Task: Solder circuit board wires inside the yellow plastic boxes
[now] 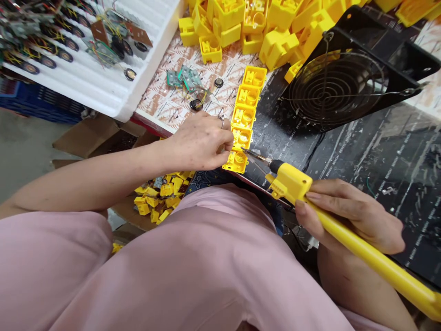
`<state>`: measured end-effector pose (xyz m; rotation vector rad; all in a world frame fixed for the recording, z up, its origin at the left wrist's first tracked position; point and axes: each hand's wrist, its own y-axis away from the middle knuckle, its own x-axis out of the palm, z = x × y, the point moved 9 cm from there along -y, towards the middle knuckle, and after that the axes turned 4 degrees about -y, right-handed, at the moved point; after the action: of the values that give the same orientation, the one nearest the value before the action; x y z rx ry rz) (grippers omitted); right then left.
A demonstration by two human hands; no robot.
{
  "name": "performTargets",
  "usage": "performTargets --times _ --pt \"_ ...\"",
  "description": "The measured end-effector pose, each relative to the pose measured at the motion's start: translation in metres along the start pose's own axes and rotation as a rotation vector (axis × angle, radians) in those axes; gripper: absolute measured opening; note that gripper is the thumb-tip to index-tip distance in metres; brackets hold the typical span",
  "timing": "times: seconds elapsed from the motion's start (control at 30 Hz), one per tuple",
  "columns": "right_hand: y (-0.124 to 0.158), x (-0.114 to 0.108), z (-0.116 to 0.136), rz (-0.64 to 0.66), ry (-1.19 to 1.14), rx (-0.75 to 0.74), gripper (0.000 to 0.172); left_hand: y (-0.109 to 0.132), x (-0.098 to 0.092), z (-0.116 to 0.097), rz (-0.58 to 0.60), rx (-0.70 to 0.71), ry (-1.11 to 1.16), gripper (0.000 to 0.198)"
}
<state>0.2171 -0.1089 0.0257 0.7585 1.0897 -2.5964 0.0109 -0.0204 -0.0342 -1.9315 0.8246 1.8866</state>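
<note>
A row of several yellow plastic housings (245,117) lies on the table edge, running from the black mat toward me. My left hand (200,140) is closed in a pinch against the left side of the nearest housings (237,151), a ring on one finger. My right hand (347,214) is wrapped round a yellow soldering iron (292,184). Its metal tip (253,155) points left and touches the housing second from the near end.
A heap of yellow housings (262,27) fills the back of the table. A black fan with a wire guard (330,87) stands right. Small circuit boards with wires (186,80) lie on patterned paper. A white foam tray (86,78) holds wired parts. A cardboard box of yellow pieces (160,197) sits below.
</note>
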Motion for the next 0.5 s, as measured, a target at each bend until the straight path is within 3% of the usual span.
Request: performTargets --times 0.1,0.23,0.33,0.5 --pt "-0.001 0.008 -0.004 0.012 0.011 0.042 0.024 0.002 0.001 -0.001 0.004 0.005 0.003 0.027" --pt "0.007 0.014 -0.008 -0.027 0.024 0.055 0.007 0.004 0.000 -0.002 -0.023 0.005 -0.027 0.026" --pt "0.008 0.019 -0.009 -0.023 0.061 0.045 0.008 0.004 0.000 -0.002 -0.012 0.010 -0.009 0.027" --pt "0.002 0.023 -0.003 0.090 0.024 0.038 0.007 0.001 -0.001 -0.003 0.018 0.006 -0.013 0.027"
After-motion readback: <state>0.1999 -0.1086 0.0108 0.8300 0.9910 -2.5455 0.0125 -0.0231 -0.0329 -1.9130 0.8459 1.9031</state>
